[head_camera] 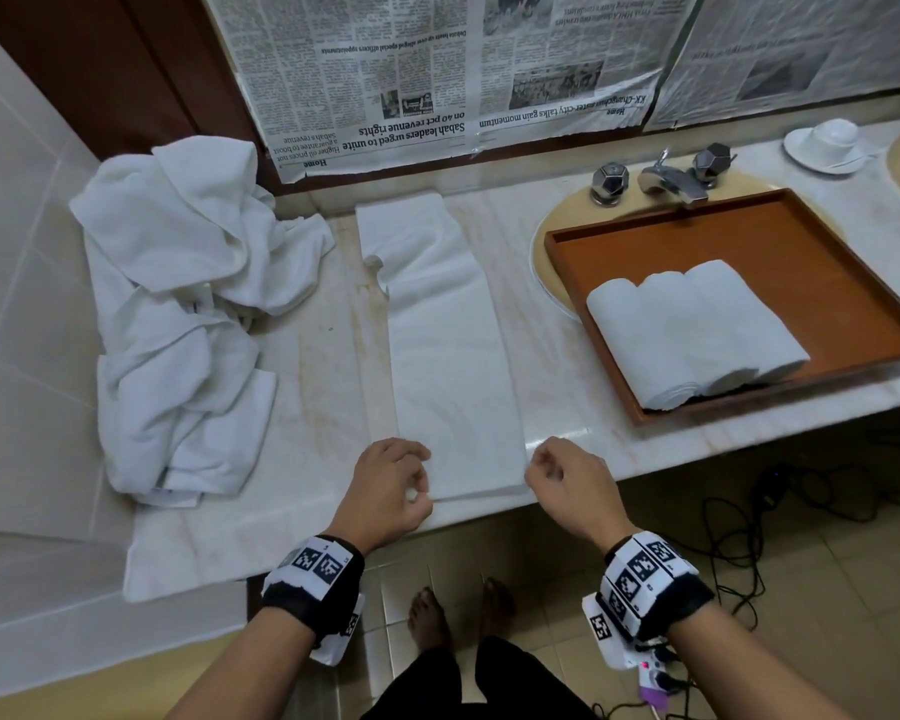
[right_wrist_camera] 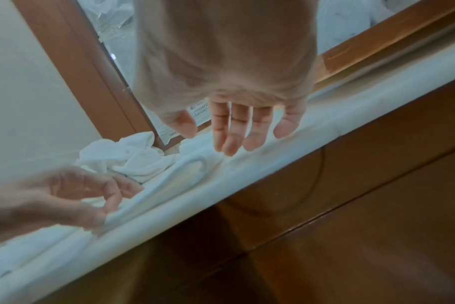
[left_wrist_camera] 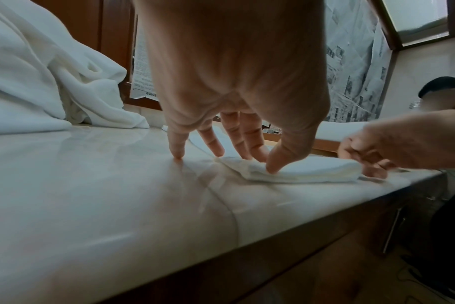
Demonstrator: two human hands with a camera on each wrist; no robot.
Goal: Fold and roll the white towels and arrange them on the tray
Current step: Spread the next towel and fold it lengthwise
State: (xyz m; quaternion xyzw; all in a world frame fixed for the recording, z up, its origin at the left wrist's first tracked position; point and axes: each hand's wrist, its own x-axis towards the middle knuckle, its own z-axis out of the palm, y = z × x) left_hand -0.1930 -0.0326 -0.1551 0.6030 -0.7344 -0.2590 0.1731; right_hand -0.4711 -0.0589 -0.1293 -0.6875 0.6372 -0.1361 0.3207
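Note:
A white towel (head_camera: 453, 356), folded into a long narrow strip, lies on the marble counter (head_camera: 307, 381) and runs from the wall to the front edge. My left hand (head_camera: 419, 491) pinches its near left corner between thumb and fingers (left_wrist_camera: 247, 152); the little finger touches the counter. My right hand (head_camera: 541, 470) hovers at the near right corner with relaxed fingers (right_wrist_camera: 226, 144) and nothing between them. To the right, a brown tray (head_camera: 723, 241) holds three rolled white towels (head_camera: 697, 330) side by side.
A heap of loose white towels (head_camera: 178, 304) fills the counter's left end against the tiled wall. The tray sits over a sink, below a chrome faucet (head_camera: 666, 179). A cup and saucer (head_camera: 827, 142) stand at the far right. Cables (head_camera: 801, 501) lie on the floor.

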